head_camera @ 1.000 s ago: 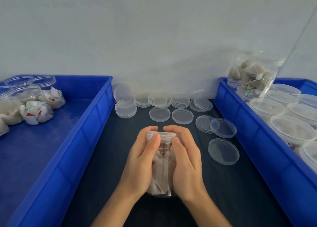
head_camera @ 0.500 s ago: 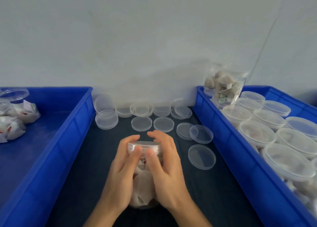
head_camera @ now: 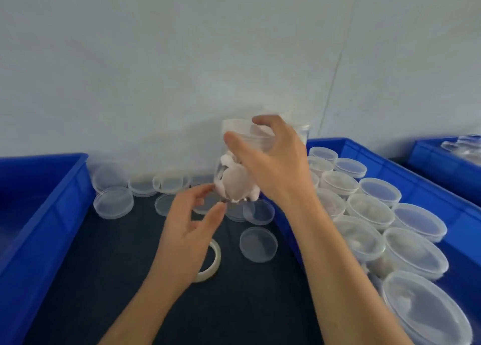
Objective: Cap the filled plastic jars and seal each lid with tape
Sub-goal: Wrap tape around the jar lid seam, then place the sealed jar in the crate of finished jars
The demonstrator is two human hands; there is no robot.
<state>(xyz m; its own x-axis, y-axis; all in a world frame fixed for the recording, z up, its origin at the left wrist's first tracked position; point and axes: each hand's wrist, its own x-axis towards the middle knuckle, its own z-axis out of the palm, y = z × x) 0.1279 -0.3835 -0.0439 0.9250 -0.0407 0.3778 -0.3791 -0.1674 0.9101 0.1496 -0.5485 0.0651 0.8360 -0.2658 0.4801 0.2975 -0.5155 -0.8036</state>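
My right hand grips a clear plastic jar by its lidded top and holds it in the air above the dark mat. White tea bags fill the jar. My left hand hovers just below and to the left of the jar, fingers relaxed and spread, holding nothing. A roll of clear tape lies flat on the mat, partly hidden under my left hand. Loose clear lids lie scattered on the mat.
A blue bin on the right holds several capped jars. Another blue bin stands on the left. More lids are stacked along the white wall at the back. A third blue bin sits far right.
The jar has been lifted off the mat by my right hand. My left hand has let go of it and dropped lower. The tape roll has come into sight; the view swung right.
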